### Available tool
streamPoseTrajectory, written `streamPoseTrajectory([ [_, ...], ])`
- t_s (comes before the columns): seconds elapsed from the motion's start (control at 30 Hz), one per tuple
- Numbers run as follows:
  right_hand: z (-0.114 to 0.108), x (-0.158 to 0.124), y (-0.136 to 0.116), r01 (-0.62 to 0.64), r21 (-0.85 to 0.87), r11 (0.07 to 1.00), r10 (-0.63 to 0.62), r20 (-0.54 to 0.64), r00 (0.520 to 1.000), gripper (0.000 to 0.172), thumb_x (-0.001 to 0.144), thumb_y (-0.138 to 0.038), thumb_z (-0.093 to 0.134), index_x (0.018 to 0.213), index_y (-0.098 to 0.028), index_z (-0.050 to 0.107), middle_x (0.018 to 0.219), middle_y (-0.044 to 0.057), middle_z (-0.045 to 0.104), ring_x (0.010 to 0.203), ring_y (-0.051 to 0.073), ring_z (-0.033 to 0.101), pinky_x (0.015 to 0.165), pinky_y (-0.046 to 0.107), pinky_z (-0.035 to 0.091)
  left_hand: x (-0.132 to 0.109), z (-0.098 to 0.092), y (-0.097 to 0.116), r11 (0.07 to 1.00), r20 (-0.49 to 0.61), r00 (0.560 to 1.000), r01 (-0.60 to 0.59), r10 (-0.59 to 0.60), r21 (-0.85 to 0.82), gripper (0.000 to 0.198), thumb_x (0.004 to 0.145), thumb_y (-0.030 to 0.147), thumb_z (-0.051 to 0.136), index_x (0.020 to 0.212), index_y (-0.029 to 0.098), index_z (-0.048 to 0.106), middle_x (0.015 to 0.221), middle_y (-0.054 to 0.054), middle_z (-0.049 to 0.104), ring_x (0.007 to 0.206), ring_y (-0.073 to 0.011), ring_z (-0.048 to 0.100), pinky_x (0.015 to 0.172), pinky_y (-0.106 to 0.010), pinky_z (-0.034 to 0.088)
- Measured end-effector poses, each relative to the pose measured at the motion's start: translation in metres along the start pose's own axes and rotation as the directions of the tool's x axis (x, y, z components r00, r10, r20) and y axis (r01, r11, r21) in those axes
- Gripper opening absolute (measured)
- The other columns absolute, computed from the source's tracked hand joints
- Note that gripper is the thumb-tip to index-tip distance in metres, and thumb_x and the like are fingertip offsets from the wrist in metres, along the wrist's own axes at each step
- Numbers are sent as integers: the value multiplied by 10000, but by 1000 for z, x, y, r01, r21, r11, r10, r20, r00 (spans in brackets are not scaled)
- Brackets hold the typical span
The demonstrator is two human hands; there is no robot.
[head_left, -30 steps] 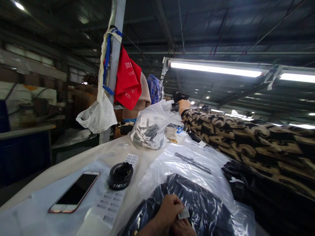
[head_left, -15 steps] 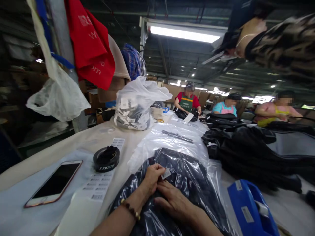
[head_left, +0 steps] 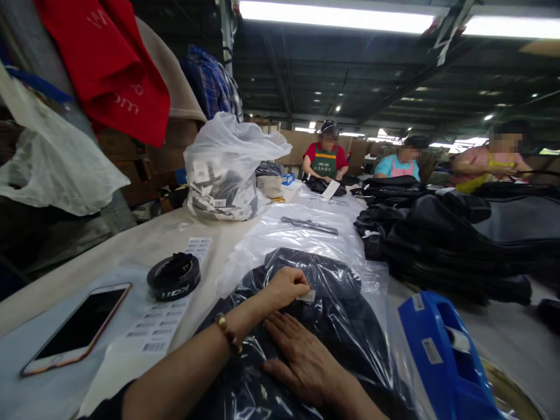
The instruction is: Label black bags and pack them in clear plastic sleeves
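A dark garment in a clear plastic bag (head_left: pixel 332 309) lies on the table in front of me. My left hand (head_left: pixel 286 287) is closed, pinching a small white barcode sticker (head_left: pixel 307 296) against the top of the bag. My right hand (head_left: pixel 301 356) lies flat and open on the bag just below it, palm down. A strip of barcode labels (head_left: pixel 160 329) lies to the left of the bag.
A phone (head_left: pixel 76 329) and a black tape roll (head_left: pixel 174 276) lie at the left. A blue tape dispenser (head_left: pixel 441 356) stands at the right. Stacked dark garments (head_left: pixel 455 239) fill the right side. A bag of tags (head_left: pixel 225 175) sits further back. Three people work at the far end.
The view tilted down. A co-worker's patterned sleeve that reached across has left the view. My left hand lowered the sticker onto the bag, and my right hand flattened beside it.
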State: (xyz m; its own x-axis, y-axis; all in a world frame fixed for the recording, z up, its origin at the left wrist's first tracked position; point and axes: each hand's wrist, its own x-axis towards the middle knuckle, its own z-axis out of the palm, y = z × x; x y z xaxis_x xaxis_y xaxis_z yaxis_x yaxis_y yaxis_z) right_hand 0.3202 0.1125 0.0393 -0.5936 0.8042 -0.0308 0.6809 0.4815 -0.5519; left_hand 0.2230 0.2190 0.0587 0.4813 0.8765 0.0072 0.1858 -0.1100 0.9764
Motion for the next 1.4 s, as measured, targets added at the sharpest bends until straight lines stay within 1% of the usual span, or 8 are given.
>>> streamPoseTrajectory([
  [0.13,1,-1,1,-13,-10,1000,13,-10,1000,674,906,-572,376,1407,-125,332,1465,119,311,1367,231,245,1153,403,156,19,4,1,999,86,996,-4,-1,53,55,571,156,617,534,140,580,495,57,494,537,-99,415,550,-230,297],
  [0.37,1,-1,3,8,1,1000,-8,-50,999,671,902,-578,379,1391,-119,359,1447,115,352,1352,227,280,1151,404,177,24,4,-17,998,36,999,31,-33,54,58,610,180,615,587,138,583,540,51,505,561,-101,427,583,-230,315],
  [0.6,0,-1,-1,-16,7,1000,16,-40,999,644,899,-531,438,1390,-120,364,1445,112,358,1352,227,280,1154,397,180,28,5,-21,999,55,998,30,-33,44,56,621,173,616,591,140,583,553,52,510,562,-102,436,586,-229,323],
  [0.77,-4,-2,2,-9,-84,996,-7,-184,983,482,898,-440,485,1269,-134,514,1308,107,524,1237,240,443,1091,424,325,30,6,-23,999,69,997,26,-28,33,58,628,161,615,586,141,580,545,56,500,562,-98,434,582,-224,328],
  [0.87,-3,-1,10,-87,-132,987,47,-280,959,442,934,-421,401,1231,-128,547,1294,118,535,1238,249,445,1084,450,336,31,6,-25,999,61,998,31,-31,10,59,637,159,603,594,139,569,548,56,493,562,-93,432,580,-217,334],
  [1.1,-1,5,10,-158,-128,979,165,46,985,641,934,-559,299,1402,-122,333,1473,103,284,1379,228,210,1160,492,92,39,6,-35,1000,57,998,2,-1,-15,89,654,220,601,624,141,571,567,51,493,566,-94,433,566,-214,338],
  [1.27,-6,7,7,-180,-130,975,196,129,972,698,921,-595,287,1410,-98,305,1483,123,239,1384,250,185,1155,507,113,47,6,-46,999,73,997,-29,27,31,114,657,261,618,649,149,600,595,40,528,600,-111,461,580,-218,360],
  [1.4,-7,6,9,-171,-116,978,184,111,977,680,920,-585,310,1404,-108,326,1476,124,264,1377,257,208,1154,509,138,49,5,-51,998,82,996,-37,33,59,114,663,265,617,654,152,605,618,31,556,631,-123,491,597,-220,380],
])
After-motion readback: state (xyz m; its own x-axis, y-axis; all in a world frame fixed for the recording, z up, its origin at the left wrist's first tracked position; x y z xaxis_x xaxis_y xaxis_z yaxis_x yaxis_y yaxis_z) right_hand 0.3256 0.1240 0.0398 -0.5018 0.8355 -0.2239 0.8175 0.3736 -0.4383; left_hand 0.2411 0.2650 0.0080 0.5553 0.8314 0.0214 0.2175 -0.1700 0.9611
